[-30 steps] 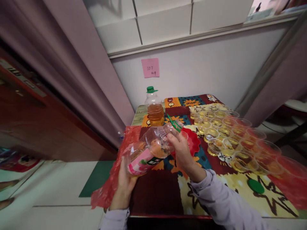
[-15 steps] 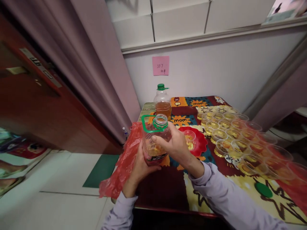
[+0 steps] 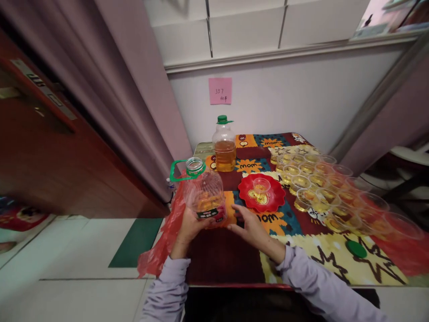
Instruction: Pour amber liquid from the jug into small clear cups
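A clear, nearly empty plastic jug (image 3: 204, 194) with a green ring handle and no cap stands upright near the table's front left. My left hand (image 3: 189, 226) is wrapped round its base. My right hand (image 3: 248, 226) lies just right of the jug with fingers stretched out, touching or almost touching its lower side. Behind my right hand a red scalloped plate (image 3: 264, 201) carries a small clear cup (image 3: 261, 184) holding a little amber liquid.
A second capped bottle (image 3: 224, 145), half full of amber liquid, stands at the back. Several rows of filled clear cups (image 3: 321, 183) cover the right of the patterned tablecloth (image 3: 301, 232). A green cap (image 3: 355, 249) lies front right. A red plastic bag (image 3: 164, 237) hangs off the left edge.
The jug went from tipped toward the cup on the plate to upright, then down onto the table at the left. My right hand slid off it and opened.
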The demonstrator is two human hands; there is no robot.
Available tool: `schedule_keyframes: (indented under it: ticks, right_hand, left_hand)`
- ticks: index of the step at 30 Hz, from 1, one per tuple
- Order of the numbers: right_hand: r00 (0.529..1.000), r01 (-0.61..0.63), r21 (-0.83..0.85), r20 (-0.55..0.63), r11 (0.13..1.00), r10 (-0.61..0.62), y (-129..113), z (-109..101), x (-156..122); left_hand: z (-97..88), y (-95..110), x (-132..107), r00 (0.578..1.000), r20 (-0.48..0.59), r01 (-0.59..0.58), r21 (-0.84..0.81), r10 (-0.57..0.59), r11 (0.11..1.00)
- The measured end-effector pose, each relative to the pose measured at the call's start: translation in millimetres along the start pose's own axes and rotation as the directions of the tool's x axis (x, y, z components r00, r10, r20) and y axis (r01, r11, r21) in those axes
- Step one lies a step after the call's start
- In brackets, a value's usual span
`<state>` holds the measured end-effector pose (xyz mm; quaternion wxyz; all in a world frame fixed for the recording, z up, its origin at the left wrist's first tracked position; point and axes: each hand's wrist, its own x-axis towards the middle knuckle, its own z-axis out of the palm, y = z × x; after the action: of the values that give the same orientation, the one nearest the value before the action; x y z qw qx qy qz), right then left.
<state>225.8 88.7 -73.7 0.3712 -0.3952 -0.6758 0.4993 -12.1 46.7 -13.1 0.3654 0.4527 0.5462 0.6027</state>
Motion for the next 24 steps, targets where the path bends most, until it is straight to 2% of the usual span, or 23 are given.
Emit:
schedule_keyframes:
  ticks: [3, 7, 15, 18, 21, 23, 24]
  right_hand:
    - [1.000, 0.014, -0.126, 0.028, 0.992, -0.010, 17, -8, -24]
    - [0.992, 0.126, -0.268, 0.060, 0.955, -0.114, 27, -12, -46]
    - [0.959, 0.281, -0.529, 0.190, 0.801, -0.210, 28, 7, -53]
    - [0.958, 0.284, -0.534, 0.183, 0.796, -0.219, 26, 5, -51]
    - [0.958, 0.285, -0.471, 0.159, 0.835, -0.238, 21, 5, -51]
    - [0.959, 0.281, -0.359, 0.076, 0.890, -0.272, 15, 6, -52]
    - [0.965, 0.247, -0.288, -0.015, 0.925, -0.263, 12, 4, -53]
  left_hand:
    - [-0.7, -11, 1, 0.999, -0.033, -0.003, -0.004, 0.003, 1.000]
    - [4.2, -24, -2, 0.998, -0.055, -0.019, -0.028, 0.017, 0.999]
    - [-0.8, -24, -6, 0.999, -0.035, 0.012, 0.061, -0.010, 0.998]
    - [-1.4, -25, -4, 0.999, -0.040, 0.039, 0.086, -0.035, 0.996]
    - [1.1, -24, -2, 0.998, -0.054, 0.030, 0.096, -0.025, 0.995]
    - [2.4, -23, -2, 0.998, -0.059, 0.006, 0.090, -0.001, 0.996]
    - [2.6, -23, -2, 0.998, -0.059, -0.005, 0.086, 0.010, 0.996]
